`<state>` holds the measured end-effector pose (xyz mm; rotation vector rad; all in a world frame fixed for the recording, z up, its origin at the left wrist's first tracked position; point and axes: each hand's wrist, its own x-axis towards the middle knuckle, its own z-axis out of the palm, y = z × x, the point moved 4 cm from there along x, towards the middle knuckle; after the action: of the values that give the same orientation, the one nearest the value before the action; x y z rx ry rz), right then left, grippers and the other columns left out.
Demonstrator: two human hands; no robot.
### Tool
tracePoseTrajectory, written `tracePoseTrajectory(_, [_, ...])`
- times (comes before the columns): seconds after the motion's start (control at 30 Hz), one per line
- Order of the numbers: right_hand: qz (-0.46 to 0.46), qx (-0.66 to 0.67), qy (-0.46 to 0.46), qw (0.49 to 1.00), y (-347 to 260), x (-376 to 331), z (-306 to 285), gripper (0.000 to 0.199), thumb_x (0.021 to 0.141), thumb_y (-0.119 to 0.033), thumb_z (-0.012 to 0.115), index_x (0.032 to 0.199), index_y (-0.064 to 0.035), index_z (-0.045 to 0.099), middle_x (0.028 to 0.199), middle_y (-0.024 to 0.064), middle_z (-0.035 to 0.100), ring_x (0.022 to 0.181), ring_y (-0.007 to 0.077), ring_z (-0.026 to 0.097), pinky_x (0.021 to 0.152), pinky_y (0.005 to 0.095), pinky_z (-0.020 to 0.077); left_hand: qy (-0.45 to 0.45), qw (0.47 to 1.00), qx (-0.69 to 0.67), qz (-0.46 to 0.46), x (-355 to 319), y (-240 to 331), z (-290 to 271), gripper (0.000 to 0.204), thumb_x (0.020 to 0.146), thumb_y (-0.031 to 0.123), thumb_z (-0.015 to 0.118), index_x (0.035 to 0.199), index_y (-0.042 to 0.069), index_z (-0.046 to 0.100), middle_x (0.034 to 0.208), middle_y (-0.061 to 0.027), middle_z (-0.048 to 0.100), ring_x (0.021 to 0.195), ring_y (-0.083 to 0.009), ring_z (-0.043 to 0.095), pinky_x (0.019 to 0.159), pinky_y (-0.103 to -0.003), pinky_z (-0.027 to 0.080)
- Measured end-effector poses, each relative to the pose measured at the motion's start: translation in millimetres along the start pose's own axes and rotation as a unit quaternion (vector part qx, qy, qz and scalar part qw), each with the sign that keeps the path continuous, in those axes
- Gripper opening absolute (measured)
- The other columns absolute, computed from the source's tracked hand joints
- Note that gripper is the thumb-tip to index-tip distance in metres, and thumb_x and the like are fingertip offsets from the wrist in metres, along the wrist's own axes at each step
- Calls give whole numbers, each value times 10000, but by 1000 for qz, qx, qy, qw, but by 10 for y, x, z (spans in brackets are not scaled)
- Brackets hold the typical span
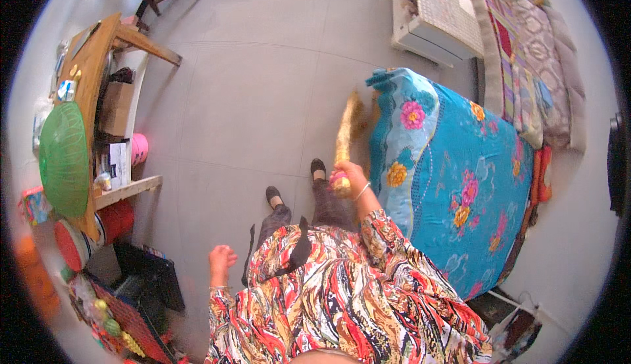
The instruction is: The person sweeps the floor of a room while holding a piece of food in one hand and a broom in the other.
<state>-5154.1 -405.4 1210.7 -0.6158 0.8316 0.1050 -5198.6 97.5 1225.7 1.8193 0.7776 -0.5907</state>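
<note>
My right hand (348,177) grips the pink handle of a straw hand broom (346,131), whose blurred bristles point up toward the corner of a bed. The bed (460,180) carries a turquoise cover with pink and yellow flowers, just right of the broom. My left hand (222,259) hangs at my side in a loose fist, holding nothing. Below me I see my patterned red, white and black top and my two black shoes (273,196) on the grey tiled floor (250,88).
A wooden table (98,55) stands at the left with a green mesh food cover (64,159), cardboard boxes and a pink container beneath. Red baskets and a dark crate sit at lower left. A white cabinet (437,16) and folded quilts (539,68) lie at upper right.
</note>
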Motion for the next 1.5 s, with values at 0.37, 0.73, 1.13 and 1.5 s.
tracePoseTrajectory(0.37, [51,-98,-142,984,435,-747,1070,342,819,-101,536,1146,-111,433,763,113,546,533,222,564,458,372,512,-27,993,-118,-9,-275,-682,-402,229,896,185,559,1056,20,577,914,-91,646,717,-180,662,585,-269,529])
tracePoseTrajectory(0.73, [72,-236,-94,965,1758,-634,1211,190,784,-54,547,955,-54,463,677,96,513,504,224,550,430,414,498,-29,984,-176,6,-57,-1534,-952,272,923,233,539,1099,26,548,962,-117,639,783,-200,662,652,-296,534])
tracePoseTrajectory(1.13, [132,-574,-230,775,2761,-1055,1281,534,751,-81,596,1264,-19,463,837,85,596,614,174,585,561,298,496,12,972,-236,-15,265,-2716,-1330,251,915,230,555,1073,35,569,971,-104,639,765,-192,658,637,-296,532])
tracePoseTrajectory(1.5, [134,-730,-306,596,3482,-481,1206,392,748,-182,688,1097,-9,642,898,67,666,782,134,609,724,286,506,56,949,-300,-73,-60,-3335,-1614,180,865,187,590,992,62,613,892,-48,641,730,-169,649,635,-283,515])
